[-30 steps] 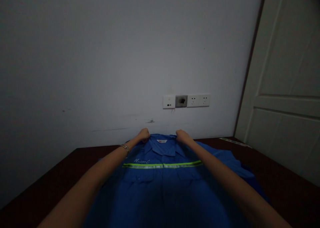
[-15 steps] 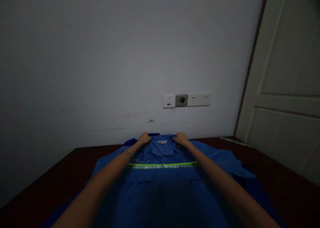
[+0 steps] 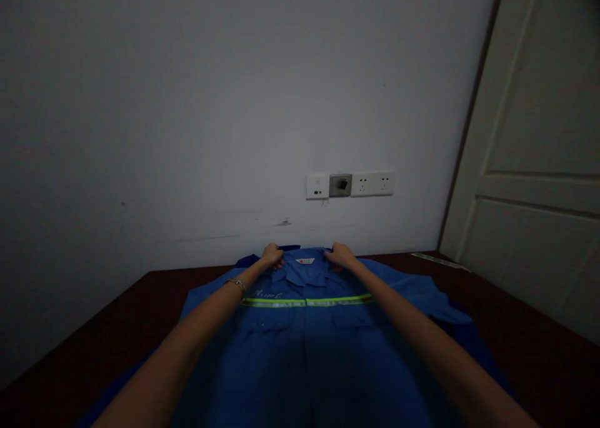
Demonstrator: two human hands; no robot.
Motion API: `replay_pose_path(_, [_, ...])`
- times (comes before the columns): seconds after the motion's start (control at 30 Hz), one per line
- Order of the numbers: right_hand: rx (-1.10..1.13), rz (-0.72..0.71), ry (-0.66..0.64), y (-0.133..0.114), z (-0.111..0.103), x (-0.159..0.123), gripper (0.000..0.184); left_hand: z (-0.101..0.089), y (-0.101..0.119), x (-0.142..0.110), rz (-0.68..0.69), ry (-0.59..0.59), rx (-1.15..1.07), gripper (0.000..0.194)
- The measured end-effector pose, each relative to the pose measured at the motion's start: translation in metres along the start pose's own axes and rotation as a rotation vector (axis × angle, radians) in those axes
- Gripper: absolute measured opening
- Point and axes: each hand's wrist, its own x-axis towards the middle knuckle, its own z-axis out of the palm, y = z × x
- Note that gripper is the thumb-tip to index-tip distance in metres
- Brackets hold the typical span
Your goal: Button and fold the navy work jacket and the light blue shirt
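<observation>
A blue work shirt point(image 3: 304, 347) with a yellow-green reflective stripe across the chest lies front-up on a dark brown table point(image 3: 117, 315), its collar toward the wall. My left hand point(image 3: 272, 254) is closed on the left side of the collar, a bracelet on that wrist. My right hand point(image 3: 340, 255) is closed on the collar's right side. A small white label shows between the two hands. Both arms stretch forward over the shirt's body.
A pale wall rises just behind the table, with a strip of sockets and a switch point(image 3: 350, 185). A white panelled door point(image 3: 539, 165) stands at the right. A thin strip lies on the table's far right corner point(image 3: 438, 261).
The shirt's shoulders have spread out flatter on the table and the left side now shows wider. Both hands stay on the collar, drawn slightly apart.
</observation>
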Motion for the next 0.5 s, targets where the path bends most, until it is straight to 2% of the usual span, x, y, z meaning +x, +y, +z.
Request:
replay_pose_path(0.1, [-0.038,-0.029,0.016,0.012,-0.019,-0.013,0.043,-0.012,0.004,-0.015,0.046,0.025,-0.034,0.039])
replay_pose_path(0.27, [-0.118,-0.07,0.008,0.044,-0.053,-0.056,0.033,-0.037,-0.003,-0.049,0.181,0.047,0.071,0.036])
replay_pose_path(0.4, [-0.177,-0.123,-0.023,0.062,-0.064,-0.115,0.027,-0.06,-0.032,-0.081,0.345,0.133,0.38,0.025])
replay_pose_path(0.5, [-0.201,-0.289,-0.062,0.054,-0.061,-0.171,0.025,-0.073,-0.06,-0.105,0.44,0.113,0.626,0.022])
